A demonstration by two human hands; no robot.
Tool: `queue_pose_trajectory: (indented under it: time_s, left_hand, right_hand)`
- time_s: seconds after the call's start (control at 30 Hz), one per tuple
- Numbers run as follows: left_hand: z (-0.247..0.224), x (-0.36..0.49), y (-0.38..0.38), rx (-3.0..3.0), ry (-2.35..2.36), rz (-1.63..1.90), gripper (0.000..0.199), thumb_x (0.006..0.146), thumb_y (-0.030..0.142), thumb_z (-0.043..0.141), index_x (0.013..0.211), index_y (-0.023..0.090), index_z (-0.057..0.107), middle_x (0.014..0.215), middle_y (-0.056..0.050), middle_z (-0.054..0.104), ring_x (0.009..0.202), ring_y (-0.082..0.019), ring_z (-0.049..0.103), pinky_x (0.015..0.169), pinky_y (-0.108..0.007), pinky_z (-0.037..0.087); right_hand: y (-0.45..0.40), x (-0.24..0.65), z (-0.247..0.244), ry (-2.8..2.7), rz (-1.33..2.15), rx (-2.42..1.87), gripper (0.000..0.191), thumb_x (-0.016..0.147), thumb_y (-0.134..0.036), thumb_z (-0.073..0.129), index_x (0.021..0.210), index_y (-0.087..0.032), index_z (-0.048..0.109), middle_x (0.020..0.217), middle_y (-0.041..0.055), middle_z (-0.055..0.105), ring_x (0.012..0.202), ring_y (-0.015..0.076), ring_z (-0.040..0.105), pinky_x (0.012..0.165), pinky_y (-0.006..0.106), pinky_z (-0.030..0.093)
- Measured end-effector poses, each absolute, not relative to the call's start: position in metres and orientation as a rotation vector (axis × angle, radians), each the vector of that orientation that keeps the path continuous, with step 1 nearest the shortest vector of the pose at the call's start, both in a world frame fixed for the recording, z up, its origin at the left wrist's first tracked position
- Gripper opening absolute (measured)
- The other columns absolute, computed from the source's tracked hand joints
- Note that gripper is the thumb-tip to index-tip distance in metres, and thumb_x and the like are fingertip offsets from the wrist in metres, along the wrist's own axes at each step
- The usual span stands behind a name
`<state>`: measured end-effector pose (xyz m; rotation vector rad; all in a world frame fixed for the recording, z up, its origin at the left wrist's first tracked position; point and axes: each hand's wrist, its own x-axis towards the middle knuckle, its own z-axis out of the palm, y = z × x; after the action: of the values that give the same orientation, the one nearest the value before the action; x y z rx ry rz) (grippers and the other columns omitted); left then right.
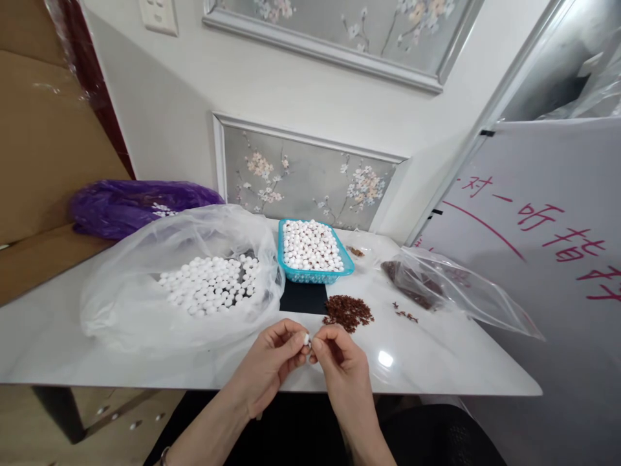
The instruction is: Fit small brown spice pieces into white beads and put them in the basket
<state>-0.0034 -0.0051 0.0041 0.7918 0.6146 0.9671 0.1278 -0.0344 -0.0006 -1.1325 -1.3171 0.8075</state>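
Note:
Close to the table's front edge, my left hand (272, 359) pinches a small white ball (306, 339) between thumb and fingertips. My right hand (342, 362) meets it from the other side, its thumb and forefinger pressed together at the ball; whatever they grip is too small to make out. Just beyond the right hand lies a heap of small reddish-brown pieces (348, 313). Behind the hands stands a blue plastic basket (317, 277) heaped with white balls, partly over a flat black piece (303, 299). Left of it, a clear plastic bag (121, 310) holds loose white balls (208, 285).
A purple bag (116, 207) lies at the back left, beside cardboard (43, 142). At right, a clear bag (466, 291) contains dark brown pieces (412, 285), with a few loose ones (406, 316) nearby. A whiteboard (543, 168) leans there. Several balls lie on the floor (121, 401).

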Motion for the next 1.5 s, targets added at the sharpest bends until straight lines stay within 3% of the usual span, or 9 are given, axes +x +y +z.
queue_pose_trajectory:
  time_s: [0.57,0.7,0.87,1.03,1.5]
  left_hand:
    - [-0.001,-0.002,-0.004,0.85,0.597,0.988,0.01,0.077,0.022,0.066,0.074,0.014,0.063,0.066,0.0,0.06,0.063,-0.01,0.055,0.07,-0.026,0.044]
    - [0.001,-0.002,-0.004,0.857,0.572,0.957,0.012,0.079,0.024,0.064,0.075,0.013,0.063,0.067,-0.001,0.06,0.062,-0.011,0.056,0.069,-0.027,0.044]
    - [0.0,-0.004,-0.002,0.787,0.582,0.953,0.015,0.077,0.023,0.066,0.088,0.015,0.058,0.067,0.0,0.058,0.059,-0.009,0.053,0.065,-0.024,0.044]
    - [-0.002,-0.005,-0.001,0.782,0.631,0.919,0.029,0.074,0.019,0.07,0.096,0.02,0.05,0.07,0.003,0.059,0.06,-0.007,0.054,0.064,-0.022,0.044]
    - [0.0,-0.006,-0.002,0.876,0.602,0.842,0.039,0.072,0.018,0.072,0.101,0.019,0.046,0.073,0.003,0.06,0.058,-0.005,0.05,0.061,-0.021,0.037]
  right_hand:
    - [-0.032,0.122,-0.002,-1.18,0.964,-1.143,0.015,0.083,-0.027,0.057,0.072,-0.018,0.051,0.062,-0.0043,0.05,0.058,0.0098,0.046,0.056,0.02,0.04]
    - [-0.029,0.127,-0.005,-1.112,1.11,-1.06,0.011,0.083,-0.03,0.058,0.086,-0.02,0.054,0.068,-0.0044,0.05,0.057,0.009,0.047,0.055,0.02,0.042]
    - [-0.033,0.141,-0.001,-1.405,1.169,-0.996,0.029,0.09,-0.032,0.048,0.116,-0.022,0.059,0.081,0.0008,0.054,0.068,0.0113,0.054,0.067,0.025,0.046]
    - [-0.036,0.147,0.004,-1.575,1.055,-1.027,0.028,0.092,-0.029,0.047,0.114,-0.024,0.062,0.076,-0.0006,0.048,0.065,0.0099,0.051,0.065,0.023,0.044]
    - [-0.04,0.148,0.004,-1.512,1.063,-0.984,0.021,0.087,-0.026,0.054,0.101,-0.021,0.069,0.073,-0.0007,0.046,0.059,0.0092,0.047,0.054,0.023,0.037]
